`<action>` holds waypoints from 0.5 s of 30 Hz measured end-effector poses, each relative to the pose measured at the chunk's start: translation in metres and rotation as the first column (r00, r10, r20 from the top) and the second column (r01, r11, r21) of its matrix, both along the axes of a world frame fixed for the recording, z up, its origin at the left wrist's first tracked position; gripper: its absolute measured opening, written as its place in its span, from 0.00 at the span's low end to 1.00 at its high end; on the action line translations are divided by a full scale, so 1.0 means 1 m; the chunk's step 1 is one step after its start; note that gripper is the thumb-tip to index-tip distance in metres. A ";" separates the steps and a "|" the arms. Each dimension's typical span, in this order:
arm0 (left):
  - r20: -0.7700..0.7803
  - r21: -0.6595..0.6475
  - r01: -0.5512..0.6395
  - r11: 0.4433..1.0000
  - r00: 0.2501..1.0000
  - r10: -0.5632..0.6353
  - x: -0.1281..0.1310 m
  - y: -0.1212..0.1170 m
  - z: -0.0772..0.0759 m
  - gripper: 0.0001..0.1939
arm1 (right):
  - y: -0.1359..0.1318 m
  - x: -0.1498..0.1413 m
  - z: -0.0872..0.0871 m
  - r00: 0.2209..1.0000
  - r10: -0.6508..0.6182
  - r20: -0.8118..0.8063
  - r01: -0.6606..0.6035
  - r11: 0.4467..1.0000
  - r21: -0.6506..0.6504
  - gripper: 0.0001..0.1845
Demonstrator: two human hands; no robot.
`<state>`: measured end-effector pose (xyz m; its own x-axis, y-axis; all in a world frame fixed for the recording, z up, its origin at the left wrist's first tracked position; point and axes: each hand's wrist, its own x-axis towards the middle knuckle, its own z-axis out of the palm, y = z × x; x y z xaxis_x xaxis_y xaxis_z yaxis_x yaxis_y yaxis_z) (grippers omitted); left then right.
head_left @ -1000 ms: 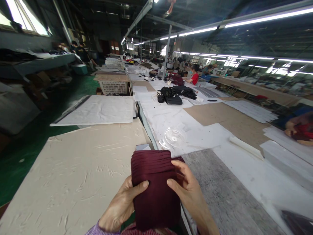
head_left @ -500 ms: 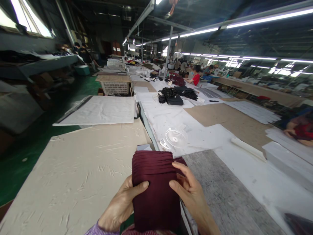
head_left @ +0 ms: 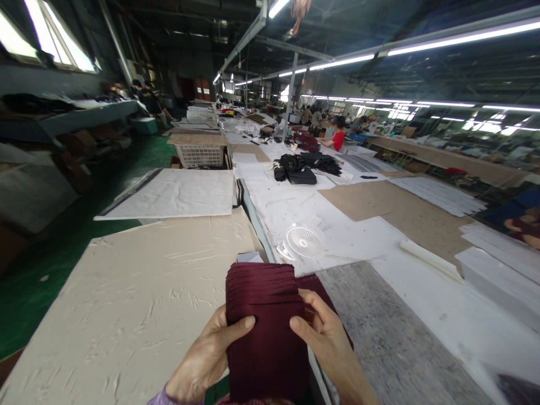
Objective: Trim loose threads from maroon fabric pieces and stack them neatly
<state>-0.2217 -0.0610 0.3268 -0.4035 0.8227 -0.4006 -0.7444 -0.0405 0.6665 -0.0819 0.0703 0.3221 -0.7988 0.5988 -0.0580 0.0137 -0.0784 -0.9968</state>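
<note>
A thick stack of maroon fabric pieces (head_left: 265, 343) stands upright in front of me, its upper edges fanned into several stepped layers. My left hand (head_left: 206, 349) grips the stack's left side, thumb across the front and fingers behind. On the right edge, my right hand (head_left: 324, 332) has its thumb on the front face and its bent fingers at the side and back; their tips are partly hidden. Behind the right hand lies more maroon fabric (head_left: 323, 289) on the grey-mottled board (head_left: 392, 326).
A cream-covered table (head_left: 139, 298) extends to my left. A white clip fan (head_left: 302, 241) rests on the white table, with black folded fabric (head_left: 301, 166) beyond. Further back are a plastic crate (head_left: 200, 154) and a person in red (head_left: 337, 135). Another person's hands (head_left: 525, 225) show at far right.
More of the maroon fabric behind my right hand has come into view. My right index finger has slid slightly down the stack's edge. Both hands stay on the stack.
</note>
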 end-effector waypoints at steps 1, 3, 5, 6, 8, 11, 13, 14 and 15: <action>-0.003 0.001 0.001 1.000 1.000 -0.001 0.000 0.000 0.000 0.17 | -0.002 -0.001 0.002 1.000 0.008 0.011 -0.008 1.000 0.010 0.15; -0.005 0.010 0.005 1.000 1.000 -0.005 0.001 0.000 0.000 0.17 | -0.006 -0.004 0.004 0.999 -0.011 0.038 0.009 0.998 0.056 0.14; -0.006 0.023 0.008 1.000 1.000 -0.008 0.002 0.000 0.000 0.17 | -0.008 -0.006 0.006 0.998 -0.038 0.054 0.032 0.994 0.101 0.15; -0.006 0.027 0.007 1.000 1.000 -0.007 0.002 0.000 0.000 0.17 | -0.009 -0.006 0.006 0.997 -0.044 0.058 0.037 0.993 0.114 0.15; -0.003 0.031 0.002 1.000 1.000 -0.002 0.003 0.000 -0.002 0.17 | -0.009 -0.006 0.006 0.997 -0.046 0.062 0.038 0.991 0.131 0.16; 0.012 0.029 -0.003 1.000 1.000 0.002 0.003 -0.001 -0.005 0.16 | -0.009 -0.006 0.006 0.997 -0.044 0.070 0.033 0.987 0.156 0.16; 0.023 0.019 -0.007 1.000 1.000 0.007 0.004 -0.001 -0.007 0.17 | -0.010 -0.006 0.007 0.996 -0.049 0.077 0.034 0.982 0.187 0.15; 0.025 0.012 -0.010 1.000 1.000 0.010 0.004 -0.001 -0.007 0.17 | -0.011 -0.006 0.007 0.995 -0.054 0.083 0.036 0.979 0.202 0.14; 0.026 0.006 -0.014 1.000 1.000 0.014 0.004 -0.001 -0.008 0.18 | -0.011 -0.006 0.008 0.994 -0.058 0.088 0.038 0.976 0.216 0.13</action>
<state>-0.2175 -0.0619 0.3191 -0.4043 0.8198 -0.4055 -0.7606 -0.0551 0.6469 -0.0877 0.0594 0.3299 -0.7659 0.6430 0.0023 0.1090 0.1333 -0.9851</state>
